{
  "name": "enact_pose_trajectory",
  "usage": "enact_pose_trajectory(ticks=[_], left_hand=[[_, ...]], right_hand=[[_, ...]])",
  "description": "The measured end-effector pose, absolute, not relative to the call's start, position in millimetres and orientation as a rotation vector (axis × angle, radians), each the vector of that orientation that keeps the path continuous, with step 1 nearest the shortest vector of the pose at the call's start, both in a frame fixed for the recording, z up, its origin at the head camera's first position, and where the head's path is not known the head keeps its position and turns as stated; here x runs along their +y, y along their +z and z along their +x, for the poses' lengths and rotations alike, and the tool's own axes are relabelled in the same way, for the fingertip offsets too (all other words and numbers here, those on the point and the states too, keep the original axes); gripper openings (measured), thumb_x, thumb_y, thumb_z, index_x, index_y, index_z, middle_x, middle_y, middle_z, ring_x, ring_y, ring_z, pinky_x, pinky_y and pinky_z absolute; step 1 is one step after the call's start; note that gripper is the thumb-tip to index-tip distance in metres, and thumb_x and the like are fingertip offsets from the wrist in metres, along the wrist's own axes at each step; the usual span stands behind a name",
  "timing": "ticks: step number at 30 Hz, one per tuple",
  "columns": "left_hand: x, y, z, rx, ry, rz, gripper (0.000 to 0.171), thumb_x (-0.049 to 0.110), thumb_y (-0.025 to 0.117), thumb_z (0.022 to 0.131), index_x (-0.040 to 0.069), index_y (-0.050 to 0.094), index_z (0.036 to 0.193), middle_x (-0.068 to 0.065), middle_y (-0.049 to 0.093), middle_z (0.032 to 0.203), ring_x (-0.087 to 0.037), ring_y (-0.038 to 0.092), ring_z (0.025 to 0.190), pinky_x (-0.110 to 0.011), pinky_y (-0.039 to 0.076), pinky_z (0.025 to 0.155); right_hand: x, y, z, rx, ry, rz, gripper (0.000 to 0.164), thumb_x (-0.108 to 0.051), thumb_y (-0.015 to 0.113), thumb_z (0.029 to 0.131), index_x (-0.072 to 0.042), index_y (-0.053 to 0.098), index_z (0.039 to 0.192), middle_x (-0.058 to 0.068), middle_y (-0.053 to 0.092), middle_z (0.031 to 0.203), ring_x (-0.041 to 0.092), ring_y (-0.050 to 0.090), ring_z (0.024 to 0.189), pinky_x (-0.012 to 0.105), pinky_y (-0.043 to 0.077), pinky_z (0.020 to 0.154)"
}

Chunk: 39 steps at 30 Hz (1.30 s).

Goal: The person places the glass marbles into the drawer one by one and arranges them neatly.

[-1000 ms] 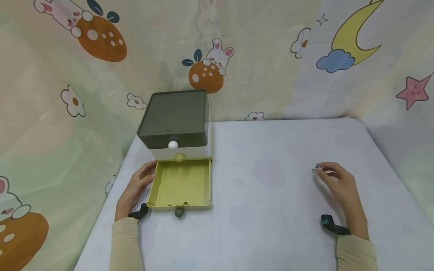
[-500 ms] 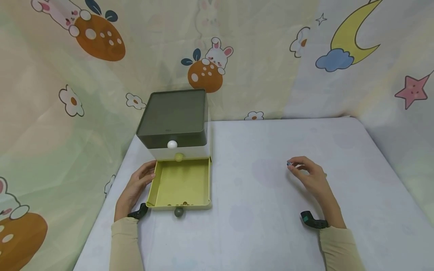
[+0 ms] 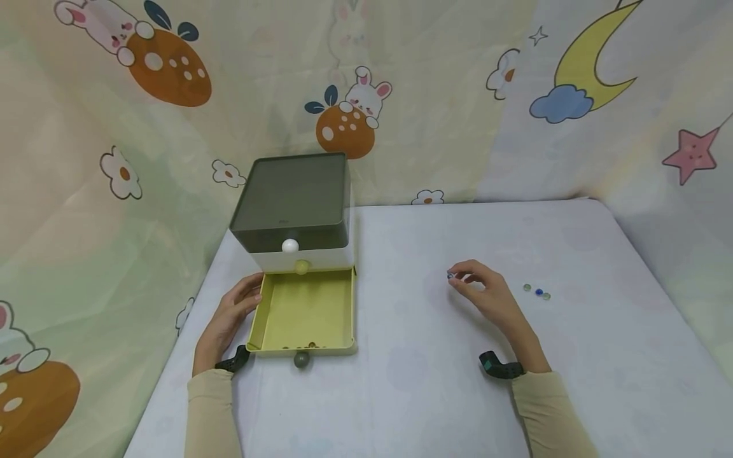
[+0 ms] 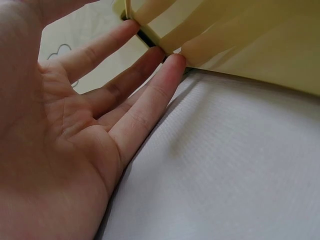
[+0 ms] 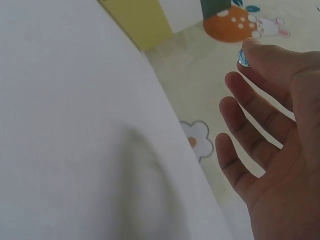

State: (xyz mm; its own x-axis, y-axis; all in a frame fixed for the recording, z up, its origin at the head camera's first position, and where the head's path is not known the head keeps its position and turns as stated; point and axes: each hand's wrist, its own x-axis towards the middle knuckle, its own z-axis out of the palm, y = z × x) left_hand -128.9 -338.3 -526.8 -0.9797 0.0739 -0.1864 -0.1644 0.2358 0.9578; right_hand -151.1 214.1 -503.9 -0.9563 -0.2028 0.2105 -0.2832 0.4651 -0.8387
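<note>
My right hand (image 3: 487, 299) pinches a small clear glass marble (image 5: 243, 58) with blue swirls between thumb and index finger, above the white table. In the right wrist view the other fingers are spread loosely. My left hand (image 3: 226, 321) rests against the left side of a pulled-out yellow-green drawer (image 3: 260, 318). Its nearly straight fingertips touch the drawer wall in the left wrist view; the thumb is mostly out of sight. Several small brownish balls (image 3: 312, 345), probably marbles, lie along the drawer's front inside edge, partly hidden by it.
The drawer belongs to a stacked drawer box (image 3: 292, 191) with a dark green top. To the right of my right hand lie a blue marble (image 3: 539, 292) and two pale green marbles (image 3: 527, 287). A patterned cloth (image 3: 435, 127) hangs behind the table.
My right hand has moved left across the table, carrying the marble away from the other marbles, which are now uncovered. My left hand and the drawer have stayed in place.
</note>
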Motion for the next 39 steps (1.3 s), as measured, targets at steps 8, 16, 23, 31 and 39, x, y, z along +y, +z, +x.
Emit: enact_pose_trajectory(ticks=[8,16,23,31,39], left_hand=[[-340,-527,-129,2.311,1.835,-0.073,0.063,0.027,0.06,0.106,0.013,0.035,0.162,-0.014,0.034,0.168,0.003,0.052,0.13,-0.013,0.045,0.1],[-340,-528,-130,2.313,1.838,-0.065,0.063,0.028,0.061,0.106,0.013,0.035,0.162,-0.014,0.035,0.167,0.002,0.053,0.13,-0.013,0.045,0.1],[-339,-528,-129,2.309,1.842,-0.079,0.063,0.027,0.061,0.106,0.013,0.035,0.162,-0.014,0.034,0.168,0.003,0.052,0.131,-0.012,0.045,0.1],[-338,-530,-131,2.304,1.835,-0.093,0.064,0.029,0.061,0.106,0.013,0.035,0.162,-0.014,0.036,0.167,0.001,0.054,0.129,-0.014,0.046,0.1],[-339,-529,-130,2.299,1.847,-0.101,0.064,0.029,0.062,0.106,0.013,0.036,0.162,-0.014,0.036,0.166,0.001,0.053,0.129,-0.014,0.046,0.1]], right_hand=[[176,-493,-161,-2.564,1.603,0.62,0.024,-0.02,0.072,0.1,-0.009,0.071,0.121,0.001,0.072,0.113,0.012,0.06,0.106,0.04,0.052,0.097],[141,-484,-169,-2.504,1.686,0.778,0.017,-0.016,0.074,0.098,-0.015,0.073,0.115,0.001,0.073,0.112,0.013,0.062,0.104,0.041,0.052,0.096],[114,-477,-171,-2.478,1.73,0.901,0.017,-0.017,0.074,0.098,-0.013,0.072,0.115,0.001,0.072,0.112,0.015,0.064,0.105,0.05,0.053,0.097],[91,-475,-171,-2.46,1.746,0.983,0.015,-0.015,0.074,0.098,-0.015,0.072,0.113,0.0,0.073,0.111,0.016,0.064,0.103,0.047,0.054,0.096],[65,-476,-171,-2.414,1.648,1.166,0.016,-0.013,0.074,0.097,-0.013,0.071,0.113,0.001,0.072,0.111,0.018,0.063,0.102,0.045,0.055,0.092]])
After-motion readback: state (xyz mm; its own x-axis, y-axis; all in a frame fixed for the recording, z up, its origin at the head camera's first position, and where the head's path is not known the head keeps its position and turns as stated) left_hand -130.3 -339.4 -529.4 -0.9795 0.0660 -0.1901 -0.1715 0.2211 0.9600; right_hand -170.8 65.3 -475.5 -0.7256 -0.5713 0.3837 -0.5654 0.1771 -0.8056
